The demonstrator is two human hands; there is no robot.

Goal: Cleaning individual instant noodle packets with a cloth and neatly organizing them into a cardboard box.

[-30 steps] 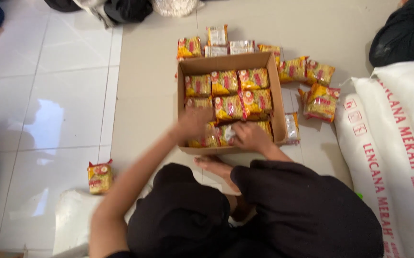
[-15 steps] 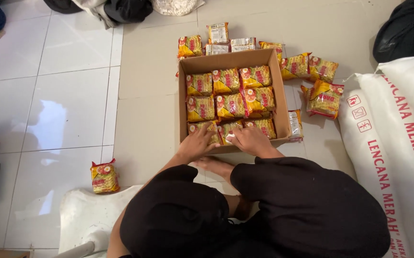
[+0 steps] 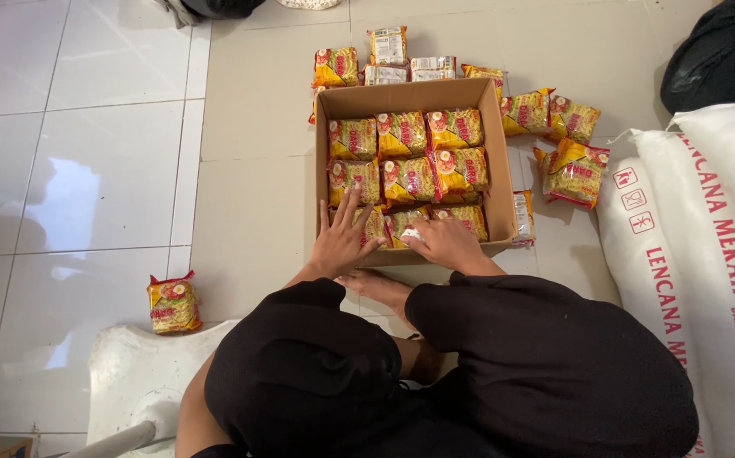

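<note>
Left hand (image 3: 340,239) flat, fingers spread, pressing on noodle packets (image 3: 407,157) in near row of cardboard box (image 3: 497,174) on floor. Right hand (image 3: 442,243) curled over neighbouring packets, grip unclear. Loose packet (image 3: 172,304) lying left on tiles.

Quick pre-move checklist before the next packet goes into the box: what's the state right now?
1. Cardboard box upright and open: ok.
2. Back two rows of yellow packets lying flat: ok.
3. Front row settled: cannot tell, both hands cover it.
4. Left hand free: not ok, pressing on the front row.
5. Right hand free: not ok, resting on a front packet.
6. Spare packets right of the box: ok.
</note>
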